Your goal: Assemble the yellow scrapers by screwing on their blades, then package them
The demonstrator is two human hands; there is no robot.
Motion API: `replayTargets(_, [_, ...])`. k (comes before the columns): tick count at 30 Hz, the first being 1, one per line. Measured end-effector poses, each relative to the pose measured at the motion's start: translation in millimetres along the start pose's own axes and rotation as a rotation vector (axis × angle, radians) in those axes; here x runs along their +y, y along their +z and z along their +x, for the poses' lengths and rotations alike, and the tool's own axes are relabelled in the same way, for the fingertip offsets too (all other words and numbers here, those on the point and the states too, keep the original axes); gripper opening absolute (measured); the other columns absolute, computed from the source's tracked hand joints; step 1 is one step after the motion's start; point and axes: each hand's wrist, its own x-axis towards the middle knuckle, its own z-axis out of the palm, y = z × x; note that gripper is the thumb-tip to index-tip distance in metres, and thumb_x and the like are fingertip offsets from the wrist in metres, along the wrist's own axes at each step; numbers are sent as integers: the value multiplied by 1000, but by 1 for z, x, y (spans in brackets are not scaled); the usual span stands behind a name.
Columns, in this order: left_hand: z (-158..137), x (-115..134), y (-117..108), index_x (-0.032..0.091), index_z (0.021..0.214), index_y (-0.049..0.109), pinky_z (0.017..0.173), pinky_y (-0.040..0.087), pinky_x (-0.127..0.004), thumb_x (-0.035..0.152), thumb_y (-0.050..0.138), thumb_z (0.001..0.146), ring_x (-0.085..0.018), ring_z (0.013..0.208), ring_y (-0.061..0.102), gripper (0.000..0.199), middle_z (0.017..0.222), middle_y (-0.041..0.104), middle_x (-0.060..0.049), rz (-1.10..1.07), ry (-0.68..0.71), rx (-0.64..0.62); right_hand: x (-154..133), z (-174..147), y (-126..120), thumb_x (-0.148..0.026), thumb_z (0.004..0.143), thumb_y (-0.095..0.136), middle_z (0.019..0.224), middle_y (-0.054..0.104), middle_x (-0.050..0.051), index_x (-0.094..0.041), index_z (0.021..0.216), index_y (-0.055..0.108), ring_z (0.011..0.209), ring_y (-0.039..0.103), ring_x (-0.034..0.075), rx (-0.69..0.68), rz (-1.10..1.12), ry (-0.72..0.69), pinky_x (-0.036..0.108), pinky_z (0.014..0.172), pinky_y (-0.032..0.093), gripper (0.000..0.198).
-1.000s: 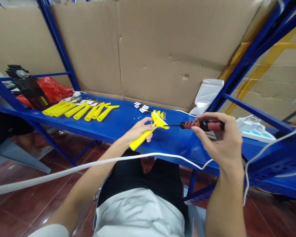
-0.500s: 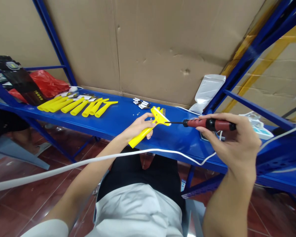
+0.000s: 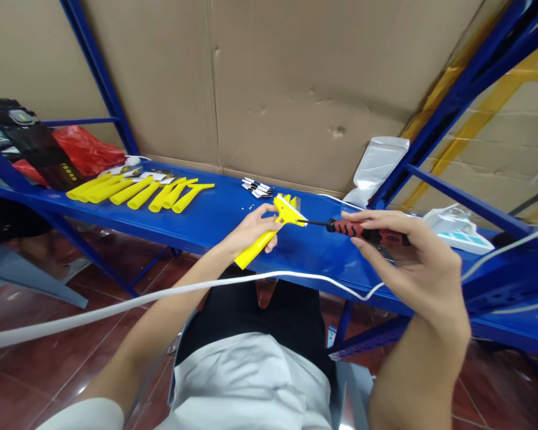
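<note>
Gripping a yellow, white-edged, T-shaped scraper [image 3: 289, 214] is the left hand [image 3: 253, 232]; right of the scraper, the right hand [image 3: 425, 263] clasps a red-and-black screwdriver [image 3: 347, 228].

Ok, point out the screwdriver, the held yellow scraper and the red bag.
Screwdriver [image 3: 343, 227], head view: handle's front end.
Held yellow scraper [image 3: 256, 248], head view: handle.
Red bag [image 3: 88, 150], head view: crumpled middle.

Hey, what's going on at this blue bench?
A person is working with both hands. The left hand grips a yellow T-shaped tool by its handle, and the right hand holds a red and black screwdriver with its tip at one end of the tool's head. More yellow-handled pieces lie in a row on the blue bench, off to the left.
</note>
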Motion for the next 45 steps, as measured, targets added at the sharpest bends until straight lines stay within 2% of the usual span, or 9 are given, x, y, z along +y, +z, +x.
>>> replayTargets(3, [0,-1,-1,25,120,50,44,47,-24,30,87,89,-9,47,62,49,93,70,4,-11,8,-6,1,0,1,-17,101,85,131,85,3,-35,129,78,124,84,33,23,-33,1,53,108,71,34])
replayTargets(9, [-1,-1,-1,25,120,51,44,48,-24,29,89,89,-10,45,63,50,92,71,4,7,8,-70,11,3,8,-36,89,101,104,83,2,-35,118,79,93,84,30,262,-298,-72,49,89,73,37])
replayTargets(14, [0,-2,-3,25,120,52,46,49,-24,28,89,90,-10,47,62,48,88,71,3,-1,-13,-41,15,5,14,-31,96,93,138,79,8,-33,138,67,122,85,34,138,23,49,57,107,71,50])
replayTargets(16, [0,-3,-3,25,120,52,47,49,-23,27,89,89,-9,47,62,48,90,72,2,-11,-19,-34,15,4,15,-26,96,92,131,82,7,-32,138,66,119,87,34,124,104,48,56,106,72,49])
replayTargets(22, [1,-4,-3,25,120,50,46,48,-23,27,87,88,-9,45,60,49,88,71,4,-42,-17,-67,22,6,23,-33,83,105,109,76,2,-30,119,73,94,87,28,416,-141,18,41,81,75,48])
replayTargets(28, [1,-1,-2,25,122,49,47,49,-24,27,86,88,-9,47,60,51,92,73,3,-31,-33,-19,24,12,29,-23,96,91,139,76,8,-33,136,59,120,86,32,170,204,-30,57,106,72,52])
replayTargets(34, [1,-1,-3,25,122,50,50,49,-25,27,88,83,-10,48,62,55,89,72,4,-46,-50,-52,29,12,36,-28,84,103,126,73,5,-31,132,69,95,86,29,445,-22,-83,52,94,75,59])
replayTargets(41, [0,0,-3,24,123,51,50,46,-25,26,88,84,-9,49,60,54,90,72,3,-73,-43,-7,27,15,36,-24,96,92,129,79,6,-33,140,57,111,87,30,241,209,0,53,98,75,56])
replayTargets(45, [-2,4,-1,24,123,52,46,40,-22,26,91,83,-7,47,57,56,91,70,3,-113,-62,-3,23,16,37,-27,89,99,114,76,3,-34,132,66,97,87,32,387,108,-57,52,89,76,54])
